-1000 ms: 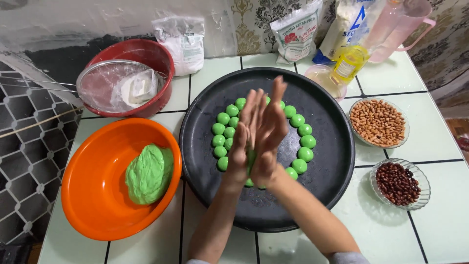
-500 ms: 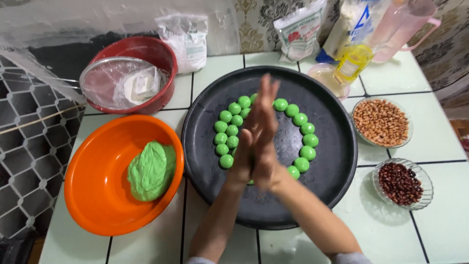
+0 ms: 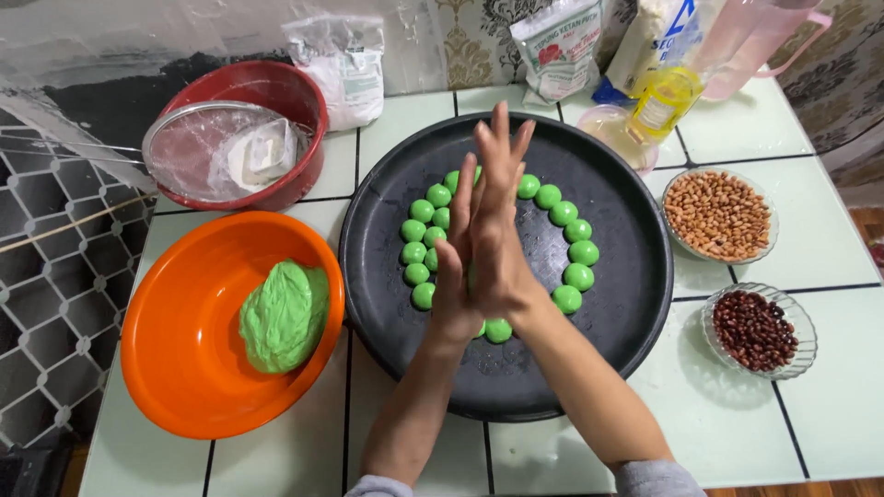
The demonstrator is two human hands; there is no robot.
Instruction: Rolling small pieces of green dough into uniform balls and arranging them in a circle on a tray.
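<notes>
The left hand (image 3: 458, 267) and the right hand (image 3: 497, 230) are pressed together palm to palm at the centre of the frame, fingers straight and pointing toward the upper edge. A sliver of green shows between the palms; whether a piece of dough is clamped there cannot be told for certain. The long axis of the joined hands runs from lower centre to upper centre, tilted slightly right at the fingertips.

The hands are held over a round black tray (image 3: 626, 304), which occupies the middle of the frame on a white tiled counter (image 3: 829, 423). On the tray lie green dough balls (image 3: 580, 252), set in a ring; the hands and forearms cover the near part of that ring and its centre.

To the left of the tray, touching or nearly touching its rim, stands an orange bowl (image 3: 175, 368) holding a lump of green dough (image 3: 284, 315). In the upper left is a red bowl (image 3: 276, 92) with a wire sieve (image 3: 184, 147) resting on it. A white bag (image 3: 343, 64) stands behind it.

To the right of the tray are two glass dishes: one with pale peanuts (image 3: 718, 213), and below it one with dark red beans (image 3: 755, 329). In the upper right stand a printed packet (image 3: 560, 46), a bottle of yellow oil (image 3: 665, 99) and a pink jug (image 3: 764, 37).
</notes>
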